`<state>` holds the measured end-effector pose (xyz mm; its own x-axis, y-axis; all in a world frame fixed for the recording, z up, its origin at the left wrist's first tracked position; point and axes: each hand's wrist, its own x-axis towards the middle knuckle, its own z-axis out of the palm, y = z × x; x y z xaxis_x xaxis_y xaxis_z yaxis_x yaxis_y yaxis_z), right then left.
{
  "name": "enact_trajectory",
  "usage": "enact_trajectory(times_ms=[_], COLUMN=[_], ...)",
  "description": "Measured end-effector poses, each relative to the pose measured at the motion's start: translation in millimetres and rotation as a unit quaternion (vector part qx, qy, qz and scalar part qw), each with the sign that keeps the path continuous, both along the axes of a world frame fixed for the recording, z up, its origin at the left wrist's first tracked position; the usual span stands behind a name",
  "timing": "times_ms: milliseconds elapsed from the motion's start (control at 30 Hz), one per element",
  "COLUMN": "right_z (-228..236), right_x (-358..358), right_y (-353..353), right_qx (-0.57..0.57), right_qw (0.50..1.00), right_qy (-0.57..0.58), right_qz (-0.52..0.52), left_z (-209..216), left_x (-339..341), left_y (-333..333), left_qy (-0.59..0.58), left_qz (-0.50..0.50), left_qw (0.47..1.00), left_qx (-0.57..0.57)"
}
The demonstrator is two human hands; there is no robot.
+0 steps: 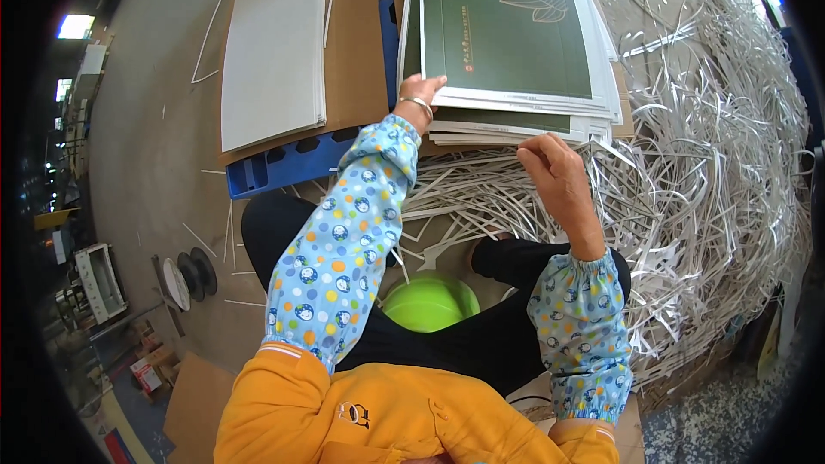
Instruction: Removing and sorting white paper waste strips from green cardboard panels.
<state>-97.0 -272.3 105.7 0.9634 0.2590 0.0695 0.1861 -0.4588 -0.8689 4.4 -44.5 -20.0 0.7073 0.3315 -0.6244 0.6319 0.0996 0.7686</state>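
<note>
A stack of green printed cardboard sheets (pixel 507 34) with white margins lies ahead of me, a pale leaf drawing on its top sheet. My left hand (pixel 416 96), a bracelet at its wrist, is closed on the near left corner of the upper sheets. Below the stack's near edge hangs my right hand (pixel 559 176), its fingers curled in toward the thumb. Whatever it may hold is too small to make out. Under it lie loose white paper strips (pixel 481 189).
To the left, a stack of white sheets (pixel 275 43) rests on brown cardboard over a blue pallet (pixel 292 159). A large heap of paper strips (pixel 713 180) fills the right side. Between my legs is a bright green rounded object (pixel 431 302). Dark spools (pixel 193 277) stand at left.
</note>
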Motion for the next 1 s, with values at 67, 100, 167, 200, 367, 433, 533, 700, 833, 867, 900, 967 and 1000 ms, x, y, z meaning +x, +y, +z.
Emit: enact_trajectory(times_ms=[67,100,167,200,367,433,533,700,833,867,900,967,1000], right_z=[-1,-1,-2,-3,-4,-4,-4,-4,-4,-4,-4,-4,-5], right_x=[-1,-1,-2,-3,-4,-4,-4,-5,-6,-6,-6,-6,-6], right_y=[-3,-5,-8,-9,-11,-11,-11,-13,-15,-15,-15,-16,-17], right_qx=[-0.023,-0.016,0.000,0.006,-0.017,-0.009,-0.014,-0.019,-0.014,-0.013,-0.012,-0.011,-0.017], right_qw=[1.000,1.000,1.000,1.000,1.000,1.000,1.000,0.999,1.000,1.000,1.000,1.000,1.000], right_qy=[0.003,-0.010,-0.007,-0.014,0.012,0.000,0.002,0.021,0.017,0.017,0.017,0.018,0.014], right_qz=[-0.017,-0.017,-0.014,-0.020,-0.012,-0.004,-0.005,-0.023,-0.018,-0.018,-0.017,-0.016,-0.017], left_z=[16,25,37,41,10,-6,-21,-15,5,12,19,36,46], left_x=[9,11,11,10,-14,-19,-25,-18,-10,-9,-8,-2,2], left_y=[6,16,34,46,63,61,58,62,64,64,62,57,55], left_qy=[-0.003,-0.021,-0.075,-0.128,-0.065,-0.025,0.020,-0.014,-0.026,-0.015,-0.001,-0.027,-0.050], left_qz=[-0.005,-0.040,-0.021,-0.039,-0.103,-0.120,-0.104,-0.132,-0.091,-0.109,-0.123,-0.115,-0.104], left_qw=[1.000,0.997,0.994,0.983,0.993,0.991,0.992,0.975,0.987,0.991,0.992,0.993,0.993], left_qx=[-0.026,-0.068,-0.079,-0.128,0.001,0.054,0.068,0.179,0.131,0.070,0.008,-0.011,-0.034])
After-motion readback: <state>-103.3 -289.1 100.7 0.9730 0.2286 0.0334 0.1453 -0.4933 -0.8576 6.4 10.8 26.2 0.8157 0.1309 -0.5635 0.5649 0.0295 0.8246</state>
